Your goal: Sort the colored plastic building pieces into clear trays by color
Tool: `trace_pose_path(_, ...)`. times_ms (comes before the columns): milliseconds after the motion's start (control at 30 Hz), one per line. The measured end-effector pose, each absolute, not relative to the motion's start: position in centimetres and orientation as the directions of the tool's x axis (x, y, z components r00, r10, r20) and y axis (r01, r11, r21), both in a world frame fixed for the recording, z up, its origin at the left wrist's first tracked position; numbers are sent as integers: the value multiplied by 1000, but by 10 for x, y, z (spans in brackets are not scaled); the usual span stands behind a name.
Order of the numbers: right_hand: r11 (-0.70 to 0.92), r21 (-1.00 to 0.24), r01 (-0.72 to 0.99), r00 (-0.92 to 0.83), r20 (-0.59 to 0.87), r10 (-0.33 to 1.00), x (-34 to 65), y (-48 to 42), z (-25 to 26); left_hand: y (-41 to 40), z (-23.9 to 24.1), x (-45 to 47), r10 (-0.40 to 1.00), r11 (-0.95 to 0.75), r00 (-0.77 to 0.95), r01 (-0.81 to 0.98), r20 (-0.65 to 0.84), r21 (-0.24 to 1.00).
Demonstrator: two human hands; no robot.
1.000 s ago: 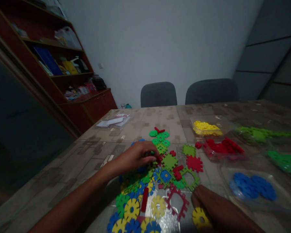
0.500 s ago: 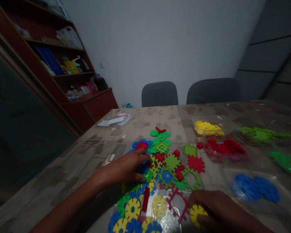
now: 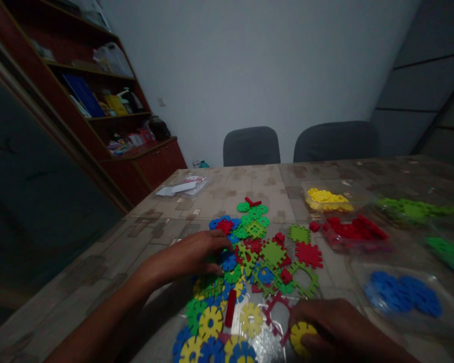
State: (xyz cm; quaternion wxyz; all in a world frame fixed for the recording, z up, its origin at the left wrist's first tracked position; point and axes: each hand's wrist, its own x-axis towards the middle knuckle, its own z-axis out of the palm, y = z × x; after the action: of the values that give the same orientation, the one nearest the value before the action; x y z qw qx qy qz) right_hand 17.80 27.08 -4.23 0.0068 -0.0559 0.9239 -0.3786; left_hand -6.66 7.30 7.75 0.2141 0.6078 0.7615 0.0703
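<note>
A heap of flat plastic gear and square interlocking pieces (image 3: 249,267) in green, blue, red and yellow lies on the patterned table (image 3: 151,237). My left hand (image 3: 185,257) rests on the heap's left side, fingers curled over green and blue pieces near a blue gear (image 3: 229,261); whether it grips one is hidden. My right hand (image 3: 333,327) sits at the lower right, fingers closed around a yellow gear (image 3: 300,335).
Clear trays at the right hold sorted pieces: yellow (image 3: 327,199), red (image 3: 353,232), blue (image 3: 401,297), green (image 3: 412,209). A plastic bag with papers (image 3: 181,187) lies at far left. Two grey chairs (image 3: 251,145) stand behind the table; a wooden shelf unit (image 3: 98,101) is at left.
My left hand has drawn back leftward and toward me across the heap. My right hand came into view and closed on the yellow gear.
</note>
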Motion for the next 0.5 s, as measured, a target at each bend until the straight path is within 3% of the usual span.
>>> trace_pose_path(133,660,-709,-248,-968,158,-195,170,247,-55,73,79,-60,935,298,-193,883,-299,362)
trace_pose_path(367,562,-815,-141,-977,21,-214,160,213,-41,77,81,-57,921,329,-209,871,-329,366)
trace_pose_path(500,594,-797,-110,-982,-7,-190,153,204,-56,74,83,-55,920,329,-222,885,-322,330)
